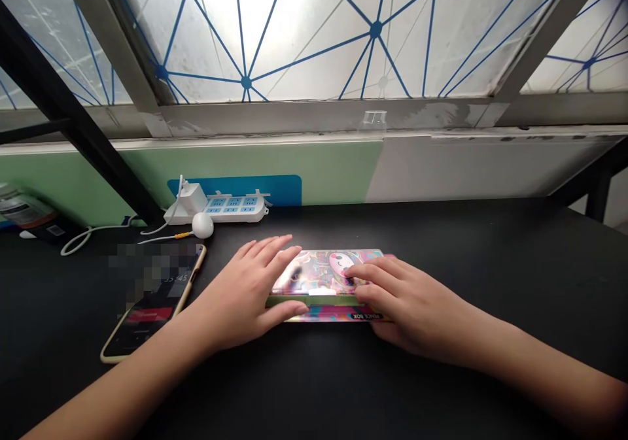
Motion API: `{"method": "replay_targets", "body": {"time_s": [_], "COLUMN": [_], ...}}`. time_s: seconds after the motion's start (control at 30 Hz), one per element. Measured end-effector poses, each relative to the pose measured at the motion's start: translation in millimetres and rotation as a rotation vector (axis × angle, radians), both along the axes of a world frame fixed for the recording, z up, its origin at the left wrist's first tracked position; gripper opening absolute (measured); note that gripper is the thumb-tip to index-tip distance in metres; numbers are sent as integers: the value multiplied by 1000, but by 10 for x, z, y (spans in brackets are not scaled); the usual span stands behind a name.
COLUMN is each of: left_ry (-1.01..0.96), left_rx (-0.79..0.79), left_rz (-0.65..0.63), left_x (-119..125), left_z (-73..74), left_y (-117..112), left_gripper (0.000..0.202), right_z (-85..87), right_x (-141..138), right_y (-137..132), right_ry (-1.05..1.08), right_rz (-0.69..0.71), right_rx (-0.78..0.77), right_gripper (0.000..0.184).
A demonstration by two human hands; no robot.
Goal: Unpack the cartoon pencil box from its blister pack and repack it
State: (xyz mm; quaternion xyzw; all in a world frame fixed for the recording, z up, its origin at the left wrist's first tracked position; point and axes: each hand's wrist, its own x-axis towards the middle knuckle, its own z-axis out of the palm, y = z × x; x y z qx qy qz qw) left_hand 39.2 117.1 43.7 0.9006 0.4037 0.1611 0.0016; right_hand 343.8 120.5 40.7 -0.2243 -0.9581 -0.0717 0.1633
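A pencil box (314,276) with a shiny, colourful lid, a round pink cartoon face and a green front side lies on the table. Under its front edge shows a bright pink sheet or sleeve (324,314) printed "PENCIL BOX". My left hand (250,289) spans the box's left end, thumb along the front and fingers reaching over toward the back. Across the right end rests my right hand (417,303), its fingertips on the lid by the cartoon face and its thumb low at the front, partly hidden. The box's right end is covered by that hand.
A phone (154,309) in a pale case lies left of my left hand. Behind it are a white power strip (235,209), a round white plug-like piece (203,225) and cables. A bottle (24,208) lies far left on the black table (490,250), below the window.
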Motion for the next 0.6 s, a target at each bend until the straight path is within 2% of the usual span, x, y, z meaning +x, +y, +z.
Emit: {"method": "replay_targets", "body": {"time_s": [0.1, 0.3, 0.43, 0.53, 0.6], "left_ry": [83, 117, 119, 101, 90], "left_rx": [-99, -137, -153, -160, -157], "left_rz": [39, 65, 74, 82, 86], "left_x": [15, 27, 30, 39, 47], "left_z": [-54, -36, -26, -40, -56], "left_y": [-11, -49, -60, -58, -47], "left_gripper": [74, 71, 71, 70, 70], "right_z": [1, 41, 29, 32, 43], "right_x": [-22, 34, 184, 311, 369], "right_y": [-2, 72, 245, 360, 394], "right_ry": [4, 81, 104, 61, 46], "right_rz": [28, 4, -146, -281, -318], "right_rx": [-98, -286, -363, -524, -612], "right_gripper": [31, 40, 61, 84, 90]}}
